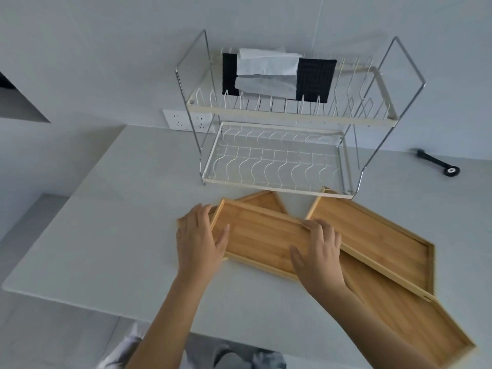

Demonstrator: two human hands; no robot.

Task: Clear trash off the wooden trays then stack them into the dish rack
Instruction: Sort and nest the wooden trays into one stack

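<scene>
Both hands grasp 1 bare bamboo tray [262,237] by its ends: left hand [200,239], right hand [320,253]. It apparently overlaps 2 others; no writing shows.

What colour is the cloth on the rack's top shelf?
Black cloth, with white paper lying across it; head view.

Trays [266,235] before rack [279,113] — on counter [119,209]

both hands [200,241] [320,251] extended forward, palms down, fingers [306,225] curled.
</scene>
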